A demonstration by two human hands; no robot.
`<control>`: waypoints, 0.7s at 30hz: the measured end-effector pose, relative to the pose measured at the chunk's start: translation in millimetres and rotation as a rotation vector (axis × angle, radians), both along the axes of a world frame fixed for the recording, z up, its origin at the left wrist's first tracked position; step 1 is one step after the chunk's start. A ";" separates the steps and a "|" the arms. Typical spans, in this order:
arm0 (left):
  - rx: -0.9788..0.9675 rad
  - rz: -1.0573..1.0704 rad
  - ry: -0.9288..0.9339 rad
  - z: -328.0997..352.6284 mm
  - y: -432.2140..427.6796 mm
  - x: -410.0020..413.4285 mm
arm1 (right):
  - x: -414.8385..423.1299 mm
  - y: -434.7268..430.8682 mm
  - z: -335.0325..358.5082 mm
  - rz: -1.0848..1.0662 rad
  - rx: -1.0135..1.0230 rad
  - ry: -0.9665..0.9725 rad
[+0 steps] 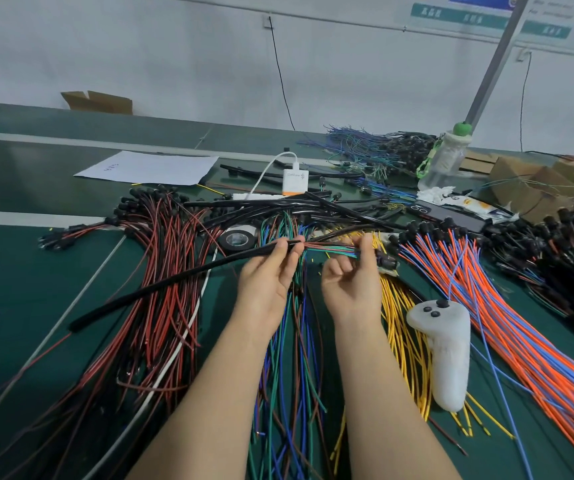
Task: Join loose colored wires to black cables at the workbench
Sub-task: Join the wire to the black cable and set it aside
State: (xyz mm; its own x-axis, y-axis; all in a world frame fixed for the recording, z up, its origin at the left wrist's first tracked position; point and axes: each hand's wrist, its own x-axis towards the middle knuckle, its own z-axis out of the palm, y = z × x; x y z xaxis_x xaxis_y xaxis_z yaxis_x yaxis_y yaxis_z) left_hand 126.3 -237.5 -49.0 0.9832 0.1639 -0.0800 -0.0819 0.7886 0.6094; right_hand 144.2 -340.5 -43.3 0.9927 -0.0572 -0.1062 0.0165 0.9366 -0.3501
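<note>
Black cable (161, 287) slants up from the lower left across the green workbench (19, 271) to your left hand (265, 278), where your curled fingertips pinch its end. Thin colored wires (330, 250) bridge the short gap from that end to your right hand (351, 285), pinched between thumb and forefinger, the remaining fingers curled.

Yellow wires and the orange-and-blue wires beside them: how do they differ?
The yellow wires form a thin bundle, partly under the white controller; the orange-and-blue wires form a far thicker one, lying to its right. The yellow ones are one colour; the others mix two. Both lie loose on the green bench.
</note>
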 end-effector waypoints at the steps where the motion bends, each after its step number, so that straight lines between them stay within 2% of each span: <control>1: 0.029 -0.014 -0.006 -0.9 -1.7 -0.3 | -0.3 2.1 0.7 -0.008 -0.055 0.012; 4: 0.100 -0.031 -0.021 -4.1 -6.3 0.3 | 0.9 10.3 2.1 -0.078 -0.208 0.056; 8: 0.155 -0.040 -0.030 -8.5 -6.1 1.6 | 0.8 13.7 0.9 -0.090 -0.260 0.057; 17: 0.193 -0.060 -0.016 -5.3 -8.4 -1.7 | -1.9 19.0 1.0 0.002 -0.102 0.072; 19: 0.135 -0.088 -0.024 -3.6 -7.3 -1.6 | -1.8 15.6 0.2 0.014 -0.028 0.068; 21: -0.020 -0.112 -0.026 -1.3 -2.2 -1.7 | -1.7 9.7 -0.6 0.018 0.077 0.053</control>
